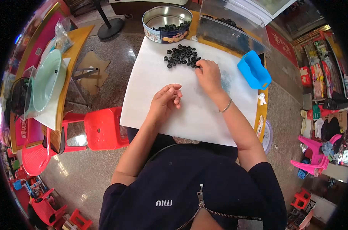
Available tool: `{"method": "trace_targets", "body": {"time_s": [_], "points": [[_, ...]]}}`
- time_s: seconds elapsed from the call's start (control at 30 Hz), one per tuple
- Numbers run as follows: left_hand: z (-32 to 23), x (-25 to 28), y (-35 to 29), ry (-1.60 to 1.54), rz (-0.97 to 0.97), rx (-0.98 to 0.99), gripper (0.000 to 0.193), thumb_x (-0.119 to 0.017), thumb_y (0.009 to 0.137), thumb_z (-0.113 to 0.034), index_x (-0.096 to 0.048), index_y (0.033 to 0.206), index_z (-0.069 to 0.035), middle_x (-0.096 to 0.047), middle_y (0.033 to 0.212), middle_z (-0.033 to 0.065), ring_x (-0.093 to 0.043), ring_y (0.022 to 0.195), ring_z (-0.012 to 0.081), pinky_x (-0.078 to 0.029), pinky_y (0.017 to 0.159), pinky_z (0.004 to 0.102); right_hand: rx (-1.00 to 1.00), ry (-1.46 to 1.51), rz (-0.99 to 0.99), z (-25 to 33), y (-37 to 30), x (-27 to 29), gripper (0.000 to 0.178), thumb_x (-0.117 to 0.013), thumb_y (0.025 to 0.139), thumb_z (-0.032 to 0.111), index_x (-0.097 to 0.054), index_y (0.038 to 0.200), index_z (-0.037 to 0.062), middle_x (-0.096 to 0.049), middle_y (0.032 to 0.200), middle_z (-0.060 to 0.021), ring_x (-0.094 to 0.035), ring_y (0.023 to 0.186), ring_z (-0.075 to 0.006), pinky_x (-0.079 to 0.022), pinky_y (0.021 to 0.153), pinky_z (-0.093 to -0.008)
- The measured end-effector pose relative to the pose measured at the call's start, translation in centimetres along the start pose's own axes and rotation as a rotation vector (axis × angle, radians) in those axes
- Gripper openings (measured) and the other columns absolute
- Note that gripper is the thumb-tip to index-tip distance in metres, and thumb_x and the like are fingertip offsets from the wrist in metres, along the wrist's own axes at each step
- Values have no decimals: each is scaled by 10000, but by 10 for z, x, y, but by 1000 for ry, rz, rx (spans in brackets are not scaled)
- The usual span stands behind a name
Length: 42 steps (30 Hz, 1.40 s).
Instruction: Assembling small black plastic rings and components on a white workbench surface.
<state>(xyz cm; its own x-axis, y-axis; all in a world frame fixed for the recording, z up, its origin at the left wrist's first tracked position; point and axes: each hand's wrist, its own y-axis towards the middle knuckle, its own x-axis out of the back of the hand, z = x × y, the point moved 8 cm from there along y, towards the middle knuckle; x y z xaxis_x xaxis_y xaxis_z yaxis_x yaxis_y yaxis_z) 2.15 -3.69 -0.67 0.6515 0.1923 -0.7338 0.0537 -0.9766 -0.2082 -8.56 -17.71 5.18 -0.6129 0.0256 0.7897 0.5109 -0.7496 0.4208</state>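
A loose pile of small black ring-shaped parts (178, 57) lies on the white sheet (151, 96) that covers the table. My right hand (210, 78) reaches to the right edge of this pile, its thumb and forefinger pinched on a small black ring-shaped part. Nearer to me and to the left, my left hand (164, 101) hovers over the sheet with its fingers curled in and the thumb against them. Whatever may be inside those fingers is hidden.
Behind the pile stands a round tin (153, 35) with more black parts inside. A clear plastic bin (235, 40) with black parts is at the back right, near a blue plastic container (254, 71). To the left are a red stool (103, 128) and a green basin (47, 82).
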Motion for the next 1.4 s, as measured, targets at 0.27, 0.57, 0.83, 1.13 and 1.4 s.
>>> {"method": "trace_targets", "body": {"time_s": [0.27,0.57,0.83,1.13,1.4], "points": [[-3,-2,-1,-23,-39,-46,288,-578,935,-143,-540,1160,32,-607,946,91,-575,758,124,-507,677,270,18,430,88,70,-36,32,174,-630,750,32,-605,922,40,-604,897,-112,-553,818,-294,-457,770,-388],[-3,5,-3,-24,-4,-9,230,-619,905,-117,-594,1080,30,-639,910,89,-599,738,126,-521,666,250,41,514,56,97,-55,34,231,-622,774,0,-634,1002,35,-614,952,-104,-577,853,-271,-499,716,-353],[-2,3,-4,-113,-39,4,203,-604,902,-82,-597,1075,23,-637,920,107,-601,736,127,-526,652,242,-23,395,-65,63,-65,59,162,-633,790,-14,-643,947,21,-629,941,-108,-595,843,-245,-498,717,-326],[-3,4,-3,-124,-26,-17,215,-558,919,-80,-575,1113,11,-622,943,112,-594,744,142,-515,674,258,-53,158,54,29,-100,65,151,-651,779,-10,-652,927,17,-609,906,-84,-576,828,-223,-469,741,-312],[-3,6,-2,-91,7,-13,219,-559,920,-78,-577,1114,22,-623,950,114,-598,757,134,-519,681,254,163,19,207,57,-109,38,175,-649,762,1,-646,934,34,-579,873,-92,-552,854,-268,-445,755,-353]]}}
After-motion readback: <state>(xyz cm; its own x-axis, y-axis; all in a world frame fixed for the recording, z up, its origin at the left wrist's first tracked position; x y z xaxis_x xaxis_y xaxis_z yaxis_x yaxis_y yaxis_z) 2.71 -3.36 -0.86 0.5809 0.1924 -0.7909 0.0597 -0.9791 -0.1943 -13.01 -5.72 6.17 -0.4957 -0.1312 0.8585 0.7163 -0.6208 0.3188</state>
